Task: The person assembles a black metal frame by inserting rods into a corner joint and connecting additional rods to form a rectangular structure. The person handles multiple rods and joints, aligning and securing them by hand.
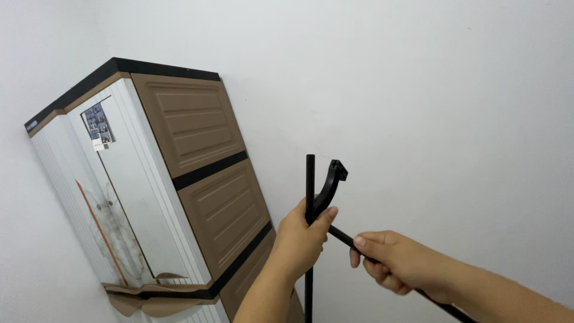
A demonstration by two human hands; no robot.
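Observation:
My left hand point(301, 234) grips an upright black pole point(310, 179) near its top, together with the base of a curved black hook-shaped piece point(330, 179) that rises beside the pole. My right hand point(394, 260) is closed around a second thin black rod point(344, 236), which slants from the pole down to the lower right, where it emerges again under my forearm. The thumb of my left hand presses on the curved piece where the parts meet.
A tall white and brown plastic cabinet point(197, 179) with black trim stands in the corner at the left, with torn brown paper point(149, 296) around its lower part. A plain white wall point(418, 107) fills the background.

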